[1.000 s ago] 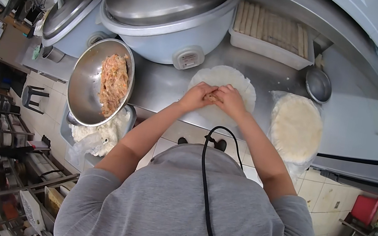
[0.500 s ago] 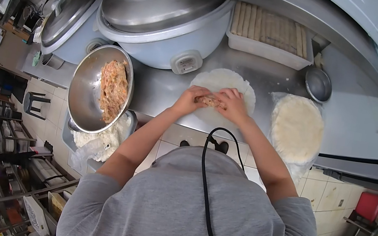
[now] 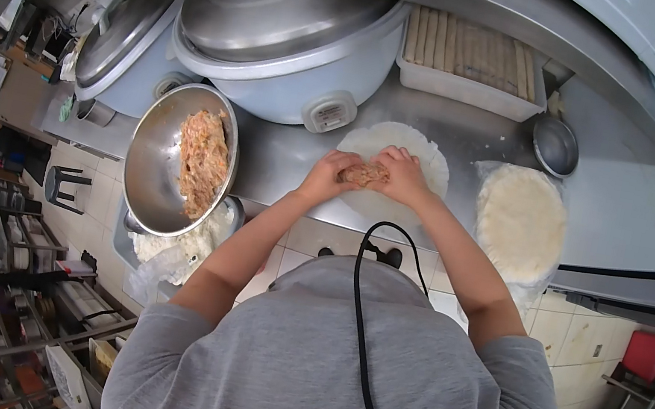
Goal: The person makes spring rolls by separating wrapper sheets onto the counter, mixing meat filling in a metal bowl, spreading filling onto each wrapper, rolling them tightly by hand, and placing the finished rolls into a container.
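A round, pale, thin wrapper (image 3: 420,144) lies flat on the steel counter. On it rests a small lump of reddish meat filling (image 3: 365,175), held at its two ends between my hands. My left hand (image 3: 331,175) curls round the left end, and my right hand (image 3: 400,175) closes round the right end. To the left, a steel bowl (image 3: 148,148) is tilted, with more of the same filling (image 3: 203,162) inside. At the right, a stack of pale round wrappers (image 3: 521,220) sits on clear plastic.
Two large lidded cookers (image 3: 278,84) stand behind the bowl. A white tray of rolls (image 3: 471,94) is at the back, beside a small metal bowl (image 3: 556,146). A tub of white shredded food (image 3: 190,247) is below the steel bowl. A black cable hangs before my shirt.
My hands have moved slightly apart, showing more of the filling between them. The whole view has shifted a little.
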`<state>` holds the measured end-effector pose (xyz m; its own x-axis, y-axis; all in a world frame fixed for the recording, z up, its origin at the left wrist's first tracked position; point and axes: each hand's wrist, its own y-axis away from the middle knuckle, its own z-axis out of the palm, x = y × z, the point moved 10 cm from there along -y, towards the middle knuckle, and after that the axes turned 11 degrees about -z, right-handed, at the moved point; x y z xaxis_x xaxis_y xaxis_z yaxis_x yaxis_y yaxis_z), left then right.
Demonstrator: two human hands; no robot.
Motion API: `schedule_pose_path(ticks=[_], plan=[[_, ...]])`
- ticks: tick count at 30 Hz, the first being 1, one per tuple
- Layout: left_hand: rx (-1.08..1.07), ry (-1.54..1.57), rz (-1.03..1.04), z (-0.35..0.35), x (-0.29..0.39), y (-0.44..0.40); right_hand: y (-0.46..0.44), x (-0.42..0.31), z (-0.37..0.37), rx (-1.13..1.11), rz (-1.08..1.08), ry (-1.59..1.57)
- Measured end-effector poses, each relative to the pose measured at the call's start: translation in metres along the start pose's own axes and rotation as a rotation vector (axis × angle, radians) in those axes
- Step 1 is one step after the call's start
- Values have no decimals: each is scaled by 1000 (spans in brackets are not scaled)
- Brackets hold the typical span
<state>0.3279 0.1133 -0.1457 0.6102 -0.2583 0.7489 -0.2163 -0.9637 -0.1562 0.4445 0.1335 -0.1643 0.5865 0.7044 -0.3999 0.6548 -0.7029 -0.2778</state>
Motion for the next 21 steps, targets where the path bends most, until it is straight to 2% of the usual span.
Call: schedule_pose_path(ticks=[2,4,8,10,14,17,19,21], plan=[[18,18,18,-3,5,4,-3,-5,6,11,-26,-21],[-45,17,-95,6,-7,4,-3,-9,15,-27,-52,-33],[-82,13,-167,4,-11,8,-3,-15,11,-43,-62,-25],[-12,-17,20,-5,5,11,-6,-20,12,-34,-88,-16],[-33,-52,-45,5,-15,6,-9,-12,32,-41,-105,54],[-1,-11,-48,3,-17,7,-7,-14,11,12,-55,-34],[104,117,24,-12,-3,9,-7,-19,-3,64,-35,-36],[80,96,-2,-10,-7,5,-7,-16,-4,113,-15,-42]])
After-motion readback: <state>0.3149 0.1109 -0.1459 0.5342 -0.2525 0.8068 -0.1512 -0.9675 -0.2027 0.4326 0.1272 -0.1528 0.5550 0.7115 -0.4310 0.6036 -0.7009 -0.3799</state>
